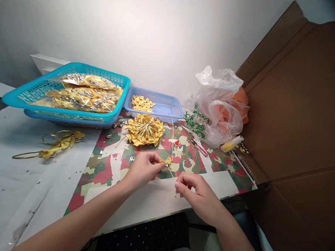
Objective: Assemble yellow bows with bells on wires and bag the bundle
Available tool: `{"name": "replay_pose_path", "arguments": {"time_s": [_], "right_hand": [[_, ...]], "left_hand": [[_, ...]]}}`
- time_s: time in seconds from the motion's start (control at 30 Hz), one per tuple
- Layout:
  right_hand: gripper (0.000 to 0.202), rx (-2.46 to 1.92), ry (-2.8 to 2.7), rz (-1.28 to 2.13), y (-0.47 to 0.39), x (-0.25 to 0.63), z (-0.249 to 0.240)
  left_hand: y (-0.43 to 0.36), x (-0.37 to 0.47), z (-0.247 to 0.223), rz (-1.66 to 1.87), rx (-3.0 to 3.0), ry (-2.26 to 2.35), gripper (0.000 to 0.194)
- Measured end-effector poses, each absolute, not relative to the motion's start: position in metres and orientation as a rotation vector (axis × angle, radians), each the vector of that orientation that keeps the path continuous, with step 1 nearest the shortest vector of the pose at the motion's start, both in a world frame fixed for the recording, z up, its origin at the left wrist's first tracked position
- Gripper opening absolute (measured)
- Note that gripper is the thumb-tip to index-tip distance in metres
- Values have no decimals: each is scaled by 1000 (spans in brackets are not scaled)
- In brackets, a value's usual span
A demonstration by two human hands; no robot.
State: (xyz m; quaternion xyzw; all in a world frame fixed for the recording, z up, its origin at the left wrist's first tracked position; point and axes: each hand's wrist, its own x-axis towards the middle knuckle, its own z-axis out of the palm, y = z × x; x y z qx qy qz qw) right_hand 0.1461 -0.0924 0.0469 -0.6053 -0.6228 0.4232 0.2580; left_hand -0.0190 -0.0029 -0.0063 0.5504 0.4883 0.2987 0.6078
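Between the thumb and fingers of my left hand (144, 169) is a small gold bow (168, 161), held just above the patterned sheet. My right hand (194, 187), lower and to the right, pinches a thin pale thread (171, 172) that runs up to the bow. Beyond my left hand lies a round cluster of gold bows (144, 130) with gold cords gathered at its centre. A blue-violet basket (169, 103) behind it holds loose gold bows. Pink-handled snips (199, 147) rest right of the bow.
A turquoise basket (121, 81) of bagged gold bows stands at the back left. Gold bows with looped cords (62, 143) lie before it. At the right are a plastic bag (213, 108) with orange material, a thread spool (232, 144) and a tall cardboard panel (300, 108).
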Motion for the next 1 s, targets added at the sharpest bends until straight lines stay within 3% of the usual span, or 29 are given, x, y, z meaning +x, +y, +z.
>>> {"name": "replay_pose_path", "arguments": {"time_s": [0.4,0.67,1.0], "right_hand": [[41,-1546,-1080,1475,-124,220,28],[37,-1521,-683,1330,-134,243,27],[37,-1285,-1045,866,-143,255,48]], "left_hand": [[16,-30,2,853,1027,1154,27],[14,-30,7,823,1090,1034,30],[8,-30,15,821,1171,1130,23]]}}
